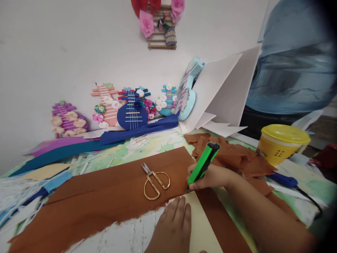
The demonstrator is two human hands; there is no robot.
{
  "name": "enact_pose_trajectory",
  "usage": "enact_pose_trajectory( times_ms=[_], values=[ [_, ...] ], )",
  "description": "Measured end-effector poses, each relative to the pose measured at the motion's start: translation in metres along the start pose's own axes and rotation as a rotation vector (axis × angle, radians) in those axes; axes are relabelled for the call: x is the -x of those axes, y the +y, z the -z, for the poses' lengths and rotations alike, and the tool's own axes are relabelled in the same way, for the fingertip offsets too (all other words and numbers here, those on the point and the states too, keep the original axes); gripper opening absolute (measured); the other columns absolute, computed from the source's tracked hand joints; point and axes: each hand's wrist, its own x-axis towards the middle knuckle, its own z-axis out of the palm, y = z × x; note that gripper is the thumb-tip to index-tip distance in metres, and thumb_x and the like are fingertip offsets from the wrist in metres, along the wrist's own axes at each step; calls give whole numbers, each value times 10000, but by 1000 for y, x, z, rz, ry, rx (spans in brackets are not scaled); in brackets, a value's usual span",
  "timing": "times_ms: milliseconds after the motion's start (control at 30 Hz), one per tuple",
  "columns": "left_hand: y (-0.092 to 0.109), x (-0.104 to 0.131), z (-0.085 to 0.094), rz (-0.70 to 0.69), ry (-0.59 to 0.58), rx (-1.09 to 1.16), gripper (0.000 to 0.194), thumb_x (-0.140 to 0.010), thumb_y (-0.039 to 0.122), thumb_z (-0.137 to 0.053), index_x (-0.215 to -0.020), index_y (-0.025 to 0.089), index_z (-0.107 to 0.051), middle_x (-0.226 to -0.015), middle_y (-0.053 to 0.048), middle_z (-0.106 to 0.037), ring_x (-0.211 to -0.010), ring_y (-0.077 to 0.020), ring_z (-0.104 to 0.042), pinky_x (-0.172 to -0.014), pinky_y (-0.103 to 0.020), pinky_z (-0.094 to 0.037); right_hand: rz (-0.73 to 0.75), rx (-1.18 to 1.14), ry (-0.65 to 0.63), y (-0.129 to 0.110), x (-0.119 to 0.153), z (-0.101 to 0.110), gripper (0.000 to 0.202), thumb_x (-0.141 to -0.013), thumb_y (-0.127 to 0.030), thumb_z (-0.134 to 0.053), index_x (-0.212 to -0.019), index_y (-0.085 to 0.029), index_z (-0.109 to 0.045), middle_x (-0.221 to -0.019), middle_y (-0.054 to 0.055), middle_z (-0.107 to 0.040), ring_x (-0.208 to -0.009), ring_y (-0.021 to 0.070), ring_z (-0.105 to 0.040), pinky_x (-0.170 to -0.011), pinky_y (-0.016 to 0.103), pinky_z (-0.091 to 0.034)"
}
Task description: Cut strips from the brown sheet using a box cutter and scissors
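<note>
Cutting, seemingly: right hand (214, 175) is gripping green cutter (201, 164), fingers curled — left hand (173, 225), outstretched, is pressing cream card (202, 225); stroke is needing steadiness.

The person's left hand (172, 226) is bare, with a smooth, rounded back and slim fingers (179, 208). The right hand (209, 176) is bare too; behind its narrow wrist (228, 175), the bare forearm (260, 209) widens, its far end seemingly too dim to make out.

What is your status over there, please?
Right hand gripping green-and-black tool. Left hand flat on pale yellow sheet. Gold-handled scissors lying on brown sheet.
</note>
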Motion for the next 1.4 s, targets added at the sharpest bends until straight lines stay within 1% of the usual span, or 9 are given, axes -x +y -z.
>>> enact_pose_trajectory(
  times_ms=[200, 300, 400, 533, 733, 867, 1100, 1233, 1400],
  values=[
    [-2, -1, -7, -10, 9, -28, 553, -847, 365, -342, -1308, 70, -267, -1328, -155, -280, -1196, -311, -280, -944, -411, -329, 14, -33, 13, -2, 3, 4, 204, -661, -307, -641, -695, -145, -521, -707, -5, -547, -688, 125, -526, -617, 239, -421],
    [-2, -1, -10, -18, 12, -44, 490, -853, 248, -318, -1304, 64, -272, -1325, -148, -291, -1193, -301, -288, -945, -406, -332, -14, -16, 35, -1, 4, 5, 213, -662, -323, -640, -711, -145, -533, -706, -5, -549, -686, 126, -522, -615, 239, -418],
    [-3, -1, -14, -36, 65, -73, 459, -852, 183, -312, -1293, 57, -296, -1314, -147, -312, -1182, -292, -311, -939, -382, -347, -57, -13, 44, 2, 4, 6, 213, -666, -330, -636, -722, -150, -538, -705, -7, -555, -683, 127, -521, -613, 242, -413],
    [-4, -1, -16, -35, 121, -90, 454, -857, 188, -326, -1295, 71, -300, -1310, -134, -312, -1182, -287, -308, -939, -364, -355, -71, -6, 17, 5, 2, 4, 212, -663, -332, -635, -707, -152, -531, -702, -8, -557, -678, 127, -518, -616, 243, -406],
    [-6, -3, -16, -35, 71, -107, 429, -872, 125, -256, -1298, 120, -305, -1292, -108, -355, -1163, -265, -346, -916, -355, -389, -38, -23, 25, 8, 2, 3, 243, -642, -332, -654, -677, -156, -491, -677, -24, -534, -650, 111, -504, -576, 219, -397],
    [-6, -4, -19, -13, 94, -94, 436, -871, 130, -265, -1306, 138, -293, -1296, -95, -356, -1168, -261, -343, -917, -359, -389, -27, 40, 24, 3, 5, 4, 231, -649, -338, -649, -696, -158, -511, -698, -17, -545, -664, 119, -514, -591, 227, -405],
    [-5, -2, -19, -37, 102, -111, 422, -872, 130, -272, -1291, 106, -318, -1286, -120, -365, -1154, -274, -361, -913, -362, -395, -43, 57, 10, -2, 7, 7, 186, -666, -302, -634, -722, -154, -535, -711, -8, -564, -675, 127, -524, -595, 230, -407],
    [-5, -2, -19, -15, 96, -55, 431, -873, 136, -280, -1303, 117, -295, -1301, -111, -341, -1169, -273, -335, -923, -372, -385, -57, 22, -4, -3, 6, 7, 146, -658, -255, -633, -707, -154, -540, -701, -17, -560, -672, 121, -521, -608, 229, -407],
    [-4, -2, -17, 7, 41, -20, 485, -845, 149, -317, -1324, 135, -243, -1327, -97, -294, -1196, -273, -285, -940, -384, -357, -57, -4, 21, -3, 6, 8, 138, -656, -249, -628, -680, -155, -531, -677, -24, -546, -655, 115, -514, -606, 228, -413]
  ],
)
